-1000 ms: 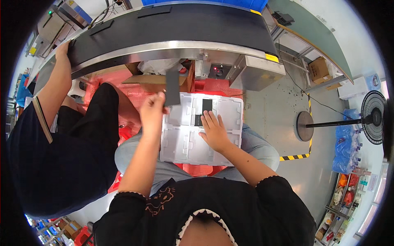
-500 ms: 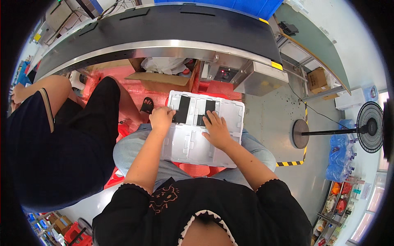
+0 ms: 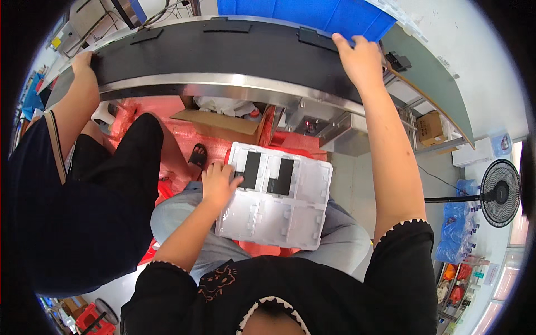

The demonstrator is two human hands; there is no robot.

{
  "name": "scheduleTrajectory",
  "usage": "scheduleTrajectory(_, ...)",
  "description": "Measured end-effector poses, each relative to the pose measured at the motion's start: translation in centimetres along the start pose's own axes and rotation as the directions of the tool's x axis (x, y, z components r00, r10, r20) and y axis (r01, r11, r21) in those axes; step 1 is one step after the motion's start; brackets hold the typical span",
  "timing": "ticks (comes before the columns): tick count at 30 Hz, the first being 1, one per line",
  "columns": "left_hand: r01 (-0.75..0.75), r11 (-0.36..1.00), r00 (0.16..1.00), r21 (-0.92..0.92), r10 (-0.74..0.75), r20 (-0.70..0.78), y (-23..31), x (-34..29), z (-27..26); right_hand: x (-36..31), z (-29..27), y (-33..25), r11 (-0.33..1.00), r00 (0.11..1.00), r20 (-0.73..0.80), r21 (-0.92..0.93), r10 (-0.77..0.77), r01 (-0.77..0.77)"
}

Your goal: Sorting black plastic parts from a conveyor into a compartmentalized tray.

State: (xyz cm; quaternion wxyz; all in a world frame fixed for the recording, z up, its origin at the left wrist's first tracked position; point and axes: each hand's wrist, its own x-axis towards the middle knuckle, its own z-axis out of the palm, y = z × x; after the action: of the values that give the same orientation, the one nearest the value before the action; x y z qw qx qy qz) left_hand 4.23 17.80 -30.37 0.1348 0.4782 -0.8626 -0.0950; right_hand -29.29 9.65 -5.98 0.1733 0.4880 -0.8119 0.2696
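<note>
A white compartmented plastic tray [image 3: 304,220] lies across my lap. Two flat black pieces, the left one [image 3: 252,169] and the right one [image 3: 285,177], sit in its far-left and far-middle compartments. My left hand [image 3: 216,187] is closed over the tray's left rim, with the thumb inside beside the left piece. My right hand [image 3: 360,58] is stretched far out over the black conveyor belt [image 3: 223,56], fingers apart. Its thumb is at the right end of a flat black piece [image 3: 316,38] on the belt; whether they touch is unclear.
More flat black pieces [image 3: 228,26] lie along the belt. A blue bin [image 3: 301,14] stands behind it, and an open cardboard box [image 3: 220,125] below. A co-worker [image 3: 84,212] sits at left with a hand [image 3: 84,60] at the belt. A fan [image 3: 498,192] stands at right.
My right hand has left the right black piece in the tray and reached forward to the belt. The tray appears slightly lower in view. The co-worker's arm has extended to the belt.
</note>
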Motion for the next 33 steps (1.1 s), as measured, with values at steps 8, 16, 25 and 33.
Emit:
scheduleTrajectory(8, -0.086, 0.953, 0.97, -0.292, 0.013, -0.242, 2.6, 3.7, -6.4, 4.1, 3.0, -1.7, 0.85, 0.8, 0.354, -0.405, 0.485, -0.337)
scheduleTrajectory(16, -0.177, 0.984, 0.749, -0.02, 0.122, -0.651, 4.9, 30.5, -14.6, 4.6, 2.8, 3.9, 0.641, 0.935, 0.094, 0.704, 0.342, -0.305)
scheduleTrajectory(25, -0.774, 0.616, 0.606, -0.145, 0.654, -0.452, 6.8, 33.3, -17.0, -12.8, -10.0, 3.8, 0.454, 0.936, 0.326, 0.819, 0.136, -0.351)
scheduleTrajectory(33, -0.304, 0.943, 0.933, -0.138, 0.266, -0.242, 13.9, 23.7, -21.0, -26.7, 4.7, 13.3, 0.691, 0.71, 0.702, 0.484, 0.061, -0.537)
